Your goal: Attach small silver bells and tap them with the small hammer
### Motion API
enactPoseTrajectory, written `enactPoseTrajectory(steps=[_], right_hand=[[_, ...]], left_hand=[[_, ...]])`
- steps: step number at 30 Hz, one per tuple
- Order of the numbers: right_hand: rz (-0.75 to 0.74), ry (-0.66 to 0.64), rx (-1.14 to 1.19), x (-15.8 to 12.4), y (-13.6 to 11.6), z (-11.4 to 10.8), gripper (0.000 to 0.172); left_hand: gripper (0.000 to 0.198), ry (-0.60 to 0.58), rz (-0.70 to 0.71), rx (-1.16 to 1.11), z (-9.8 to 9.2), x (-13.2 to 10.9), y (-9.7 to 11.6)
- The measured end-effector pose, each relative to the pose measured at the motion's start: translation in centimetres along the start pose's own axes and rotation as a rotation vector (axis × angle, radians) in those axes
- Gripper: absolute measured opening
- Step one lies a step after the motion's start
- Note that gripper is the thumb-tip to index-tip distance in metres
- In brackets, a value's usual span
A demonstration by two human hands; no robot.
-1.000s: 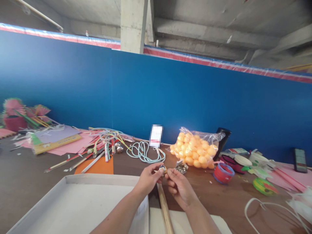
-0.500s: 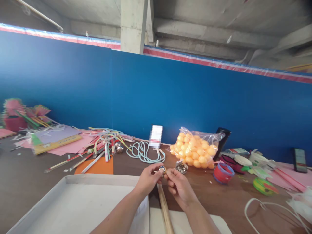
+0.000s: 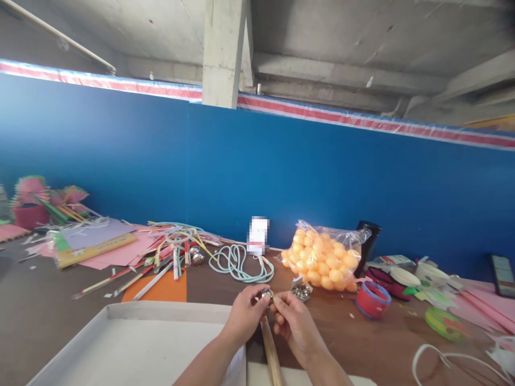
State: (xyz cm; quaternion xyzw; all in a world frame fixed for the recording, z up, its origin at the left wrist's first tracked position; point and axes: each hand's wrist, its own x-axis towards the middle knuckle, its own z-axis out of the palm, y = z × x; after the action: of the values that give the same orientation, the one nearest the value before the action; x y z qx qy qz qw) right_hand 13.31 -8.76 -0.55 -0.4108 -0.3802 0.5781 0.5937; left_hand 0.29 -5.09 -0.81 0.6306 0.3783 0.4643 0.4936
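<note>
My left hand (image 3: 244, 317) is closed, with a small shiny silver ball (image 3: 266, 292), like a bell, between thumb and fingers. Close beside it, my right hand (image 3: 296, 326) pinches at the ball's right side; what its fingertips grip is too small to make out. Below the hands lies a bundle of thin straw-coloured sticks (image 3: 272, 351), pointing toward me. A small heap of silvery beads or bells (image 3: 301, 291) sits just beyond my right hand.
A white box lid (image 3: 161, 306) takes up the near left. Behind stand a clear bag of orange balls (image 3: 322, 260), a pale blue cord (image 3: 237, 265) and craft strips (image 3: 177, 241). Rightward are a red-and-blue tape roll (image 3: 373, 301), a green roll (image 3: 444, 323) and a white cable (image 3: 420, 356).
The view has tilted slightly upward, so everything sits lower in the picture. Both hands stay together at the silver ball, with only slight finger movement.
</note>
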Motion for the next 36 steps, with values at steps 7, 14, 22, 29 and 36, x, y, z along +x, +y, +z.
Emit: enactPoseTrajectory(steps=[7,14,22,29,36], right_hand=[[-0.002,0.000,-0.021,0.03,-0.04,-0.11,0.025],[0.003,-0.013,-0.053,-0.14,-0.30,0.08,0.026],[-0.035,-0.036,-0.100,0.00,-0.16,0.04,0.024],[-0.037,-0.040,-0.085,0.01,-0.12,0.07,0.024],[-0.035,-0.036,-0.085,0.07,0.11,-0.01,0.023]], left_hand=[[0.040,-0.012,0.028,0.017,0.12,-0.07,-0.24],[0.040,0.038,0.001,-0.005,0.16,-0.19,-0.13],[0.039,0.046,-0.004,-0.009,0.15,-0.23,-0.17],[0.040,0.029,-0.008,0.014,0.22,-0.24,-0.24],[0.037,0.044,0.030,0.072,0.13,-0.19,-0.48]])
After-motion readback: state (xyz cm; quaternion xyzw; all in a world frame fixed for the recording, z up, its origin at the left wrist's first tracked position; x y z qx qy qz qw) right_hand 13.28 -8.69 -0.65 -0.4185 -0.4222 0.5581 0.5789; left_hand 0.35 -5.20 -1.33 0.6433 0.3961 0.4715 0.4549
